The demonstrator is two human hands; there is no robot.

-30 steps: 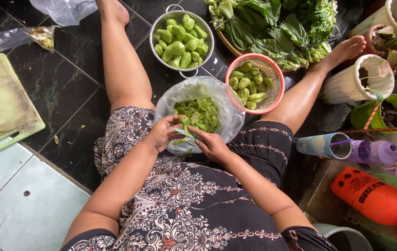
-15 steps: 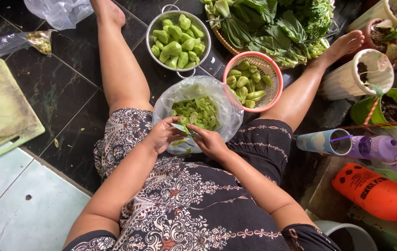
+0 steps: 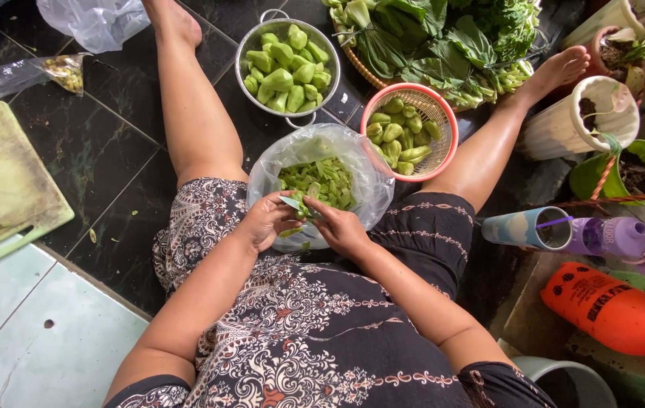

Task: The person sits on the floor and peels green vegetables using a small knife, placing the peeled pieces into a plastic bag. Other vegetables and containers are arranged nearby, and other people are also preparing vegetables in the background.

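Fingers of both hands pinched together on 1 small green vegetable piece (image 3: 297, 205), just left of frame centre, at the near rim of a clear plastic bag (image 3: 371, 170). Left hand (image 3: 266, 221) curled under the piece, thumb on top; right hand (image 3: 341, 227) closed over its other end, fingertips touching the left's. Impossible to tell whether a blade sits between them. Bag propped open between the knees, part filled with pale green cut pieces (image 3: 322, 181).

Above the bag, upper centre: 1 metal colander (image 3: 249, 44) heaped with whole green pods. Right of it, touching the bag's far side: 1 red plastic basket (image 3: 443, 151) with fewer of the same pods. Top centre-right: woven tray of leafy greens (image 3: 443, 38). Left edge: pale green cutting board (image 3: 5, 189) on dark floor tiles. Lower right: orange spray bottle (image 3: 609, 310) lying on its side, beside a purple-lidded tumbler (image 3: 534, 227).

Likely trouble: thin bag wall slumping under the resting wrists and spilling cut pieces onto the lap and tiles; piece slipping from the close 2-handed pinch and dropping outside the rim; a knee shifting into the basket and tipping it.
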